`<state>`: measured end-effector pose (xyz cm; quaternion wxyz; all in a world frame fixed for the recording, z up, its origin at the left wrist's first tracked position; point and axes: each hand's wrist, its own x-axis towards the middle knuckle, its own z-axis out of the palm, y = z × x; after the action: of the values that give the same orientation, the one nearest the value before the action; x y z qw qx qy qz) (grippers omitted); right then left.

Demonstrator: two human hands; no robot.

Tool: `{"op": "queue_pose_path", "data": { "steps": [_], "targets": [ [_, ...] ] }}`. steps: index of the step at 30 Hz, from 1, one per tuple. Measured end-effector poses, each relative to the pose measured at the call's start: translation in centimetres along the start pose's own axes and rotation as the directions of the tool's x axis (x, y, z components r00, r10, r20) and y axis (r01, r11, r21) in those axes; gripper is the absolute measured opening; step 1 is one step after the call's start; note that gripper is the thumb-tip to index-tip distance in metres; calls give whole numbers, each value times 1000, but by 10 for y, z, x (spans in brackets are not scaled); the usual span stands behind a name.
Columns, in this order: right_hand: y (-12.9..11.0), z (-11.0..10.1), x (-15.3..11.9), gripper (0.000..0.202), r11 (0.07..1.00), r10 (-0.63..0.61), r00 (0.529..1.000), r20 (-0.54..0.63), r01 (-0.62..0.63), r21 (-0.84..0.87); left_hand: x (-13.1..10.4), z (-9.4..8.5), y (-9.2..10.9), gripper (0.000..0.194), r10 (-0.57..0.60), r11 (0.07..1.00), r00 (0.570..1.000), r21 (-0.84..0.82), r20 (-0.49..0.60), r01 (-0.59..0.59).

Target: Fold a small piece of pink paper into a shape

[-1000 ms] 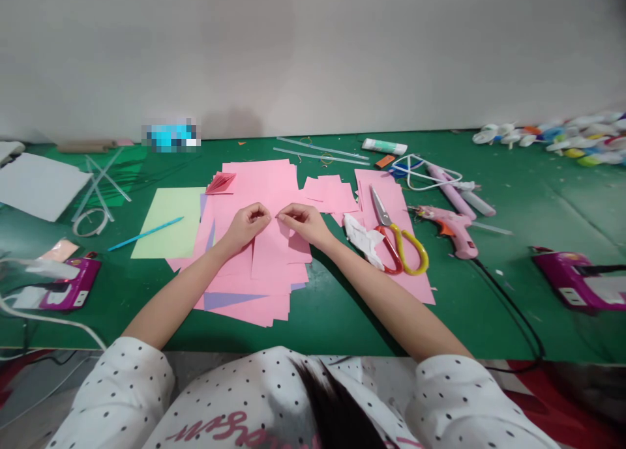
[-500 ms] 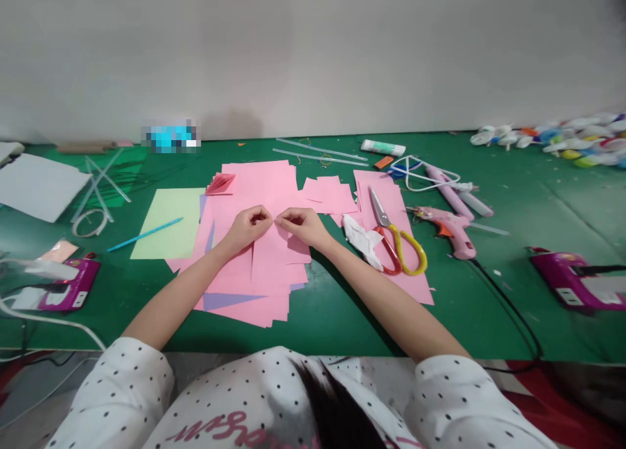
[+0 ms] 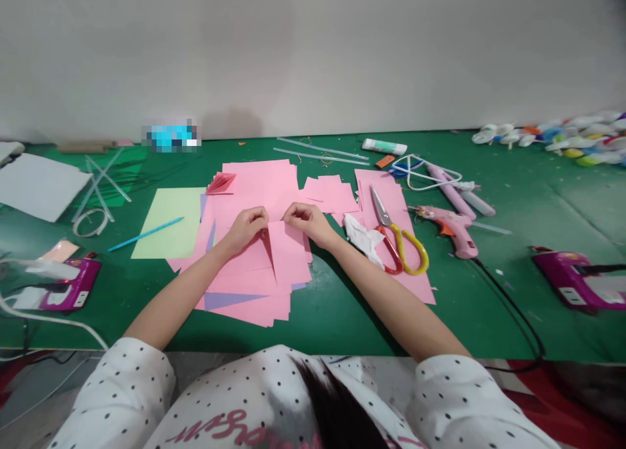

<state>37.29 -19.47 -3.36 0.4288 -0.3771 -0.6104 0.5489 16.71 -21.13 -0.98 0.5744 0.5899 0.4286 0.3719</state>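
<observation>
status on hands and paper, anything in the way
Right hand pinching top edge of pink sheet, left hand at its corner. Sheet over pink stack. Scissors off right, clear of hands.

Held paper: was pink and tipped up, its top edge pinched by the left hand and right hand.
Pink pile: lay messy underneath, on the bench.
</observation>
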Motion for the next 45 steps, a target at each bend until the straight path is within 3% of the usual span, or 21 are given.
{"op": "queue_pose_path", "data": {
  "steps": [3, 7, 12, 22, 27, 36, 40, 45],
  "targets": [
    [0, -1, -1, 20, 1000, -5, 999, -37, 6, 7, 0, 2, -2, 8, -26, 995, 999, -101, -27, 24],
    [-1, 3, -1, 23, 1000, -11, 1000, -11, 11, -29, 1, 7, -3, 15, 116, 993, 986, 4, -116, -117],
    [1, 8, -3, 21, 999, -40, 997, -72, 38, -32, 1, 9, -3, 19, 167, 969, 985, 188, -29, -159],
    [3, 11, 0, 11, 993, -56, 996, -69, 48, -110, -2, 12, -3, 24, 181, 945, 982, 288, -53, -159],
    [2, 7, 1, 11, 993, -52, 996, -74, 43, -114, 0, 14, -3, 23, 182, 954, 980, 255, -75, -158],
    [6, -1, 0, 12, 998, -21, 990, -140, 28, 47, 3, 6, -6, 22, 140, 988, 978, 79, -156, -129],
    [3, -2, 0, 20, 992, -8, 985, -172, 29, 120, 5, 1, -6, 20, 122, 992, 968, 9, -219, -123],
    [-4, 4, 0, 41, 995, 38, 994, -105, -28, 98, 5, 3, -7, 26, 122, 992, 978, 62, -168, -113]
  ]
}}
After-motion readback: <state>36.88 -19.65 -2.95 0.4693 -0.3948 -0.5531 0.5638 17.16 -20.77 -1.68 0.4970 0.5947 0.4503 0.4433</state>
